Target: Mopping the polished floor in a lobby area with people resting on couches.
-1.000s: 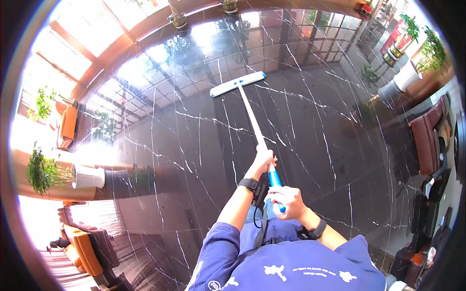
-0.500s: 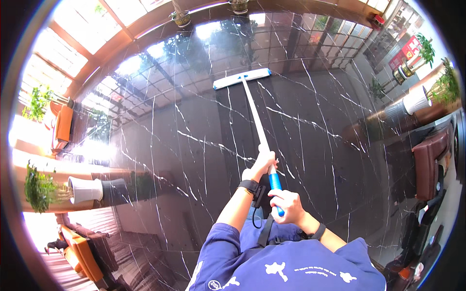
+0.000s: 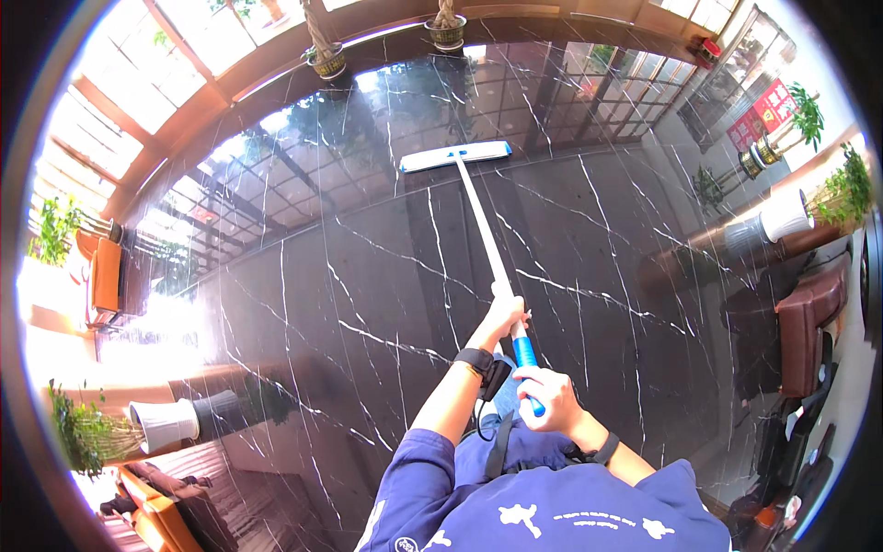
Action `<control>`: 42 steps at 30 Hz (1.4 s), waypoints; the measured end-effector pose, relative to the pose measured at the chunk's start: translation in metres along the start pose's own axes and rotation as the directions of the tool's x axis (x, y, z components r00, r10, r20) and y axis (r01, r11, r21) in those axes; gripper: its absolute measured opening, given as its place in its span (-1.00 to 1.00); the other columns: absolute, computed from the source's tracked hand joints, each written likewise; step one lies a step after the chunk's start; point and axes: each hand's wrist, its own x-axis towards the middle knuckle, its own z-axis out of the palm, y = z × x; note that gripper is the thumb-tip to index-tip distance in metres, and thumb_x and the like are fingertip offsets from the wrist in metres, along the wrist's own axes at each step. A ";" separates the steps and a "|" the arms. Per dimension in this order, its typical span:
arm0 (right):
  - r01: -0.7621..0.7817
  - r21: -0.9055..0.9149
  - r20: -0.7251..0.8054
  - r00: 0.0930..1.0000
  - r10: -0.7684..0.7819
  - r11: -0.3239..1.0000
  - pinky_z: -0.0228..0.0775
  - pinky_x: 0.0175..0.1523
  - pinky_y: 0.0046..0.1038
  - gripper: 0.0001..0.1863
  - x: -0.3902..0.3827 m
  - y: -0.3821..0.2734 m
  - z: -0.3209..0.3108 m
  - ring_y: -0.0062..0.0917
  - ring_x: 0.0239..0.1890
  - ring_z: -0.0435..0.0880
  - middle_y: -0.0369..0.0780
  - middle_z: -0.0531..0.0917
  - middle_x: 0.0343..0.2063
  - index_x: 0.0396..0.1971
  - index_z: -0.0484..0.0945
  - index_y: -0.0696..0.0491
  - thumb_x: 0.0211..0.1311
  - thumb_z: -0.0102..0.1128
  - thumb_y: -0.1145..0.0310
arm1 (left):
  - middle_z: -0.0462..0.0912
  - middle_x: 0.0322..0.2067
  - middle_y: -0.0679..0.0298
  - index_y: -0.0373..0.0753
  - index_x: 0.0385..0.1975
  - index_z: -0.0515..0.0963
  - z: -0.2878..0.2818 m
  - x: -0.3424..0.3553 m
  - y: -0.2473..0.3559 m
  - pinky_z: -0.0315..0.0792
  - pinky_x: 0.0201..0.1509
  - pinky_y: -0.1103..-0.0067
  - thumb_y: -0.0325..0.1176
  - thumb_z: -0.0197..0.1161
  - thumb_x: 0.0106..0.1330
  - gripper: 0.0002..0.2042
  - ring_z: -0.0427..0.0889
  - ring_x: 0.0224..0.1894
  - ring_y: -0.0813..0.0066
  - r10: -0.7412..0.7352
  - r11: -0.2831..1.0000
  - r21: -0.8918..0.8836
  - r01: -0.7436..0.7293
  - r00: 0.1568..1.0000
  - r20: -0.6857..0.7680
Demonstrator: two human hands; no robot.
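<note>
A flat mop (image 3: 480,216) with a white pole slants away from my body across the dark floor. Its wide white-and-blue head (image 3: 428,160) rests on the glossy tiles ahead of me. My left hand (image 3: 504,313) is wrapped round the white pole, just above the blue grip. Lower down, my right hand (image 3: 549,397) closes round the blue grip (image 3: 525,351) near its end. Black bands circle both wrists, and the left one carries a small dark device (image 3: 495,377) with a cable.
Black marble-look floor (image 3: 368,267) with white veins mirrors the windows. White planters stand at left (image 3: 166,423) and right (image 3: 786,216). Potted trees (image 3: 326,60) line the far window wall. An orange chair (image 3: 105,281) is at left, a brown leather seat (image 3: 805,322) at right.
The surroundings have shifted in view, with the far pots now nearer and the left planter lower. Both hands keep their hold on the mop, whose head sits slightly lower in the picture.
</note>
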 end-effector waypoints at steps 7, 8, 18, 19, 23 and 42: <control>0.131 -0.022 -0.013 0.991 -0.132 0.991 0.29 -0.60 -0.55 -0.90 0.143 0.020 0.004 -0.50 -0.74 0.43 -0.29 0.47 -0.54 -0.78 0.38 0.02 -0.45 0.05 0.37 | 0.26 -0.77 0.30 -0.24 -0.46 0.13 -0.063 0.051 0.122 0.29 -0.76 0.61 -0.43 -0.06 0.06 -0.86 0.30 -0.78 0.56 -0.095 0.995 0.003 0.096 0.991 -0.096; 0.166 -0.021 -0.030 0.986 -0.167 0.986 0.27 -0.62 -0.56 -0.91 0.165 0.021 0.006 -0.52 -0.77 0.42 -0.32 0.46 -0.57 -0.78 0.38 0.01 -0.44 0.05 0.36 | 0.33 -0.73 0.26 -0.31 -0.49 0.23 -0.077 0.054 0.138 0.33 -0.72 0.61 -0.42 -0.03 0.01 -0.87 0.37 -0.75 0.51 -0.075 0.996 0.045 0.079 0.993 -0.090; 0.412 0.034 -0.122 0.906 -0.405 0.911 0.23 -0.72 -0.62 -0.79 0.387 0.016 -0.046 -0.56 -0.81 0.40 -0.34 0.47 -0.67 -0.68 0.37 0.04 -0.36 0.17 0.30 | 0.31 -0.70 0.31 -0.31 -0.36 0.29 -0.133 0.026 0.351 0.29 -0.73 0.74 -0.39 0.02 0.06 -0.82 0.33 -0.73 0.63 0.101 0.901 -0.432 -0.042 0.988 0.115; 0.423 0.043 -0.145 0.899 -0.413 0.905 0.22 -0.72 -0.62 -0.78 0.404 0.017 -0.053 -0.56 -0.81 0.41 -0.33 0.48 -0.68 -0.67 0.37 0.04 -0.37 0.18 0.30 | 0.32 -0.68 0.29 -0.31 -0.30 0.30 -0.138 0.040 0.358 0.29 -0.72 0.73 -0.40 0.01 0.06 -0.78 0.34 -0.72 0.61 0.110 0.866 -0.500 -0.024 0.984 0.143; 0.557 -0.006 -0.262 0.801 -0.539 0.830 0.15 -0.70 -0.63 -0.75 0.462 0.031 -0.087 -0.58 -0.80 0.36 -0.31 0.48 -0.72 -0.75 0.33 0.03 -0.39 0.22 0.28 | 0.36 -0.59 0.17 -0.32 -0.16 0.06 -0.131 0.096 0.393 0.36 -0.65 0.67 -0.55 0.04 -0.02 -0.59 0.42 -0.61 0.49 0.239 0.812 -0.563 -0.154 0.968 0.079; 0.684 0.202 -0.759 0.561 -0.329 0.701 0.21 -0.75 -0.77 -0.76 0.621 0.055 -0.146 -0.72 -0.90 0.34 -0.35 0.37 -0.93 -0.74 0.23 0.04 -0.21 0.16 0.43 | 0.36 -0.65 0.18 -0.44 -0.55 0.21 -0.166 0.323 0.506 0.37 -0.60 0.64 -0.64 -0.06 -0.05 -0.92 0.40 -0.66 0.49 -0.115 0.878 -0.434 0.201 0.970 0.216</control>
